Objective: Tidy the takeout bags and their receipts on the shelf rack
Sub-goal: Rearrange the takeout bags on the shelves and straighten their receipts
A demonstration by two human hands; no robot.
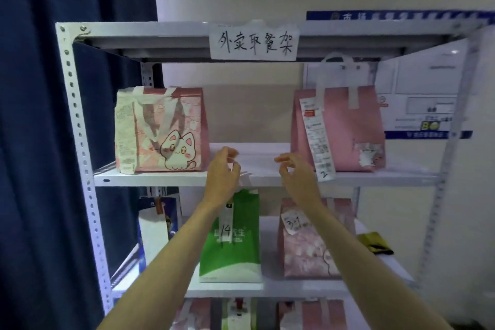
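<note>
Two hands are up at the front edge of the upper shelf (pixel 160 178), in the bare stretch between its two bags. The left hand (pixel 223 173) has its fingers curled together near a small white scrap at the shelf lip; whether it actually pinches that scrap I cannot tell. The right hand (pixel 296 171) hangs just to its 3 o'clock, thumb and forefinger nearly meeting, with nothing visibly in it.

At 9 o'clock from the hands stands the cat bag (pixel 163 128), its receipt (pixel 124 131) lying along its left side. At 3 o'clock is the pink bag (pixel 345 128), whose long receipt (pixel 317 139), marked 2, droops past the shelf edge. Below, at 6 o'clock, the green bag (pixel 233 238) carries a slip marked 14.

The step in hand looks like dealing with something small at the shelf lip. Next, probably, the drooping receipt wants a light pinch and straightening against its bag.
</note>
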